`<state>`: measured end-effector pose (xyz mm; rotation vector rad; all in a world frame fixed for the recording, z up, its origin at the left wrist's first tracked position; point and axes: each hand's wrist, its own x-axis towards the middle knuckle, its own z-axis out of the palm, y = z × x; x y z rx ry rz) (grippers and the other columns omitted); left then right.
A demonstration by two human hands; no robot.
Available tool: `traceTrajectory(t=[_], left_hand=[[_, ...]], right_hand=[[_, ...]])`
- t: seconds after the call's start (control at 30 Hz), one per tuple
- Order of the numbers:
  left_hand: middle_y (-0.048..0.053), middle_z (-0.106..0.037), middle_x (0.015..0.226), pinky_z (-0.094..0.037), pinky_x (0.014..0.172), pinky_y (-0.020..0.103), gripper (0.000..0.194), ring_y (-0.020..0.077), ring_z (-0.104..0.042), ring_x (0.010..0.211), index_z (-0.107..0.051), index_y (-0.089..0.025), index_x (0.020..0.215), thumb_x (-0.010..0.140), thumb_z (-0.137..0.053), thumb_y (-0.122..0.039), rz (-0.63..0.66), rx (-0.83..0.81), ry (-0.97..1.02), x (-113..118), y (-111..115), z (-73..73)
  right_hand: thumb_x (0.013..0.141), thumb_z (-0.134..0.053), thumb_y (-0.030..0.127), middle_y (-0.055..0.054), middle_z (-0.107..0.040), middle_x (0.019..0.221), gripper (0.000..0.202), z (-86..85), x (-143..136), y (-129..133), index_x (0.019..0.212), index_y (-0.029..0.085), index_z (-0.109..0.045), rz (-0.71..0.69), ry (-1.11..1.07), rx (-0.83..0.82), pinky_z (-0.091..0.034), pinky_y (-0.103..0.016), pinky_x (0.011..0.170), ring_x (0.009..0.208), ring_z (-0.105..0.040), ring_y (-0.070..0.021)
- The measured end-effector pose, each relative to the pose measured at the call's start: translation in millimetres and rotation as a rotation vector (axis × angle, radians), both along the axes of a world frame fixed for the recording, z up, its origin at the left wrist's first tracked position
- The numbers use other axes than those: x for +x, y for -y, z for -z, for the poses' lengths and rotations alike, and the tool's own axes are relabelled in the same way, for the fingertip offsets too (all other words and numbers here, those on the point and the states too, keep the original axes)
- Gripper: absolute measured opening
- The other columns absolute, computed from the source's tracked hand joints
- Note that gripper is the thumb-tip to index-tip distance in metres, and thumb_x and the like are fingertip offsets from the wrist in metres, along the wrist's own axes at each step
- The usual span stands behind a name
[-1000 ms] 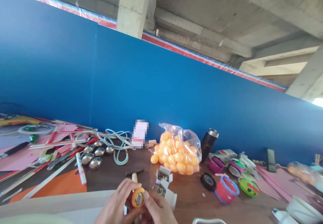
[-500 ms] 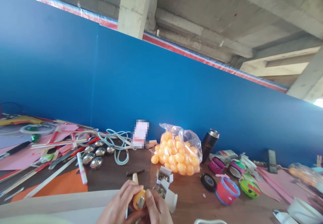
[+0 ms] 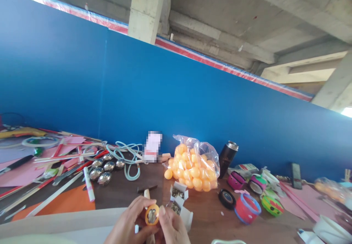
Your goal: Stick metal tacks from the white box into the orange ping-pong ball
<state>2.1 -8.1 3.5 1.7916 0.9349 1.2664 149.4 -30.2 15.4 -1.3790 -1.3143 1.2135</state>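
An orange ping-pong ball [image 3: 152, 214] with a patch of shiny silver metal pieces on its upper face is between my hands at the bottom centre. My left hand [image 3: 132, 220] curls its fingers round the ball's left side. From the right, my right hand [image 3: 173, 225] presses its thumb against the ball's edge; its other fingers are mostly hidden. A hammer [image 3: 147, 190] lies beneath, its dark head beyond my hands and its wooden handle partly covered. Beside my right hand stand small open white boxes [image 3: 187, 218] of small metal pieces.
A clear bag of orange balls [image 3: 192, 170] stands behind, near a black bottle [image 3: 228, 157]. Several silver balls [image 3: 105, 178], a marker [image 3: 88, 185] and a pale blue cord [image 3: 132, 178] lie left. Black tape [image 3: 227, 198] and a red cup [image 3: 248, 211] are right. A blue partition [image 3: 176, 90] borders the table.
The ball has tilted slightly upward, so more of its metal-covered patch faces me. My right thumb has shifted to the ball's right edge. The other things on the table stay put.
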Motion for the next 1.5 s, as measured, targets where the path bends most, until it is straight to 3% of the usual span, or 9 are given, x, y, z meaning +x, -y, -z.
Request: traceTrajectory(t=[0.2, 0.47, 0.7, 0.97, 1.1, 1.23, 1.37, 1.5], left_hand=[[0.002, -0.068, 0.093, -0.055, 0.06, 0.02, 0.029, 0.0156, -0.066, 0.07, -0.064, -0.027, 0.099, 0.072, -0.069, -0.017, 0.023, 0.036, -0.022, -1.5, 0.3, -3.7], [0.004, -0.067, 0.099, -0.056, 0.069, 0.025, 0.033, 0.0194, -0.065, 0.08, -0.066, -0.029, 0.103, 0.072, -0.071, -0.018, 0.001, 0.079, -0.007, -0.6, -1.5, 7.2], [0.004, -0.067, 0.103, -0.054, 0.08, 0.027, 0.035, 0.0202, -0.066, 0.089, -0.064, -0.03, 0.106, 0.074, -0.07, -0.018, 0.044, 0.082, -0.083, -6.8, -2.4, 1.8], [0.003, -0.065, 0.111, -0.052, 0.083, 0.026, 0.038, 0.0205, -0.063, 0.097, -0.061, -0.031, 0.113, 0.078, -0.064, -0.016, 0.132, -0.037, -0.135, -11.7, -3.7, -5.2], [0.001, -0.063, 0.114, -0.049, 0.089, 0.026, 0.036, 0.0205, -0.06, 0.105, -0.058, -0.033, 0.117, 0.082, -0.062, -0.024, 0.215, -0.118, -0.109, -13.5, -6.8, -7.8], [0.0, -0.061, 0.119, -0.046, 0.094, 0.028, 0.039, 0.0209, -0.057, 0.109, -0.055, -0.033, 0.121, 0.083, -0.062, -0.03, 0.218, -0.224, -0.135, -18.3, -9.8, -11.6], [0.0, -0.063, 0.116, -0.047, 0.09, 0.028, 0.045, 0.0196, -0.059, 0.102, -0.053, -0.03, 0.123, 0.08, -0.066, -0.033, 0.213, -0.266, -0.128, -22.3, -11.5, -16.7], [-0.002, -0.067, 0.093, -0.049, 0.075, 0.025, 0.032, 0.0168, -0.062, 0.083, -0.06, -0.024, 0.109, 0.078, -0.068, -0.028, 0.241, -0.267, -0.157, -23.4, -10.6, -25.2]], right_hand=[[0.069, -0.055, 0.072, -0.005, -0.065, 0.066, 0.062, 12.5, 2.2, -4.6, 0.082, 0.013, -0.067, -0.042, 0.046, 0.153, -0.034, -0.02, 0.043, 0.052, -0.05, -0.0109], [0.069, -0.057, 0.07, 0.004, -0.053, 0.053, 0.055, 18.3, 3.0, -5.1, 0.078, 0.016, -0.057, -0.084, -0.097, 0.041, -0.026, -0.017, 0.034, 0.036, -0.042, -0.005], [0.068, -0.058, 0.07, 0.005, -0.053, 0.048, 0.058, 9.9, 2.1, -3.7, 0.08, 0.014, -0.054, -0.135, -0.175, -0.006, -0.03, -0.015, 0.033, 0.034, -0.046, -0.0042], [0.068, -0.054, 0.073, 0.006, -0.053, 0.044, 0.058, 14.2, 1.5, -4.7, 0.08, 0.016, -0.053, -0.11, -0.16, -0.052, -0.029, -0.014, 0.03, 0.033, -0.049, -0.0064], [0.075, -0.045, 0.073, 0.001, -0.058, 0.053, 0.059, 21.7, 2.5, -6.7, 0.079, 0.016, -0.056, -0.047, -0.162, -0.048, -0.031, -0.013, 0.031, 0.033, -0.046, -0.0037], [0.074, -0.045, 0.074, 0.001, -0.056, 0.053, 0.057, 29.1, -0.6, -6.8, 0.075, 0.018, -0.053, -0.026, -0.154, -0.008, -0.027, -0.012, 0.029, 0.03, -0.043, -0.0026], [0.074, -0.046, 0.074, 0.001, -0.057, 0.054, 0.059, 31.7, -5.3, -5.7, 0.08, 0.016, -0.057, -0.049, -0.183, 0.03, -0.029, -0.013, 0.029, 0.031, -0.042, -0.0027], [0.073, -0.042, 0.077, 0.0, -0.056, 0.053, 0.064, 30.0, -7.3, -4.5, 0.076, 0.014, -0.058, -0.075, -0.14, 0.034, -0.029, -0.015, 0.029, 0.033, -0.044, -0.0043]])
